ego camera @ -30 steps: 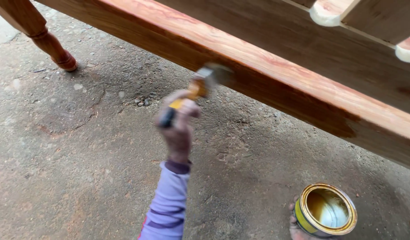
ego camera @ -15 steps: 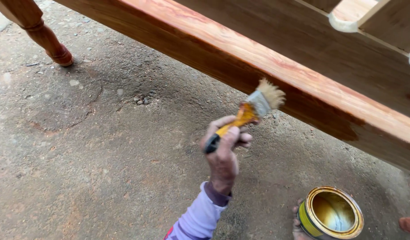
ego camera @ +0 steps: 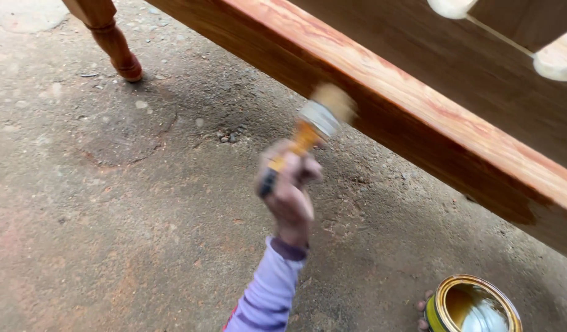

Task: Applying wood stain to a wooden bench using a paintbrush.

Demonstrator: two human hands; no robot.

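Brushing finish along a wooden rail

At 5 o'clock, nearest, an open yellow tin (ego camera: 440,296) of finish sits low in view as before. The right hand's fingertips (ego camera: 421,305) lie against its wall, and whether they grip it cannot be told. At centre the left hand (ego camera: 288,190), in a lilac sleeve, has its fingers curled tight round the paintbrush (ego camera: 314,123) handle. The brush has swept back toward 12 o'clock since half a second ago, and its blurred bristles now meet the side face of the reddish rail (ego camera: 419,117). That suggests a spreading stroke in progress. Beyond, at 11 o'clock, a turned leg (ego camera: 114,43) stands on the gritty ground (ego camera: 111,215).
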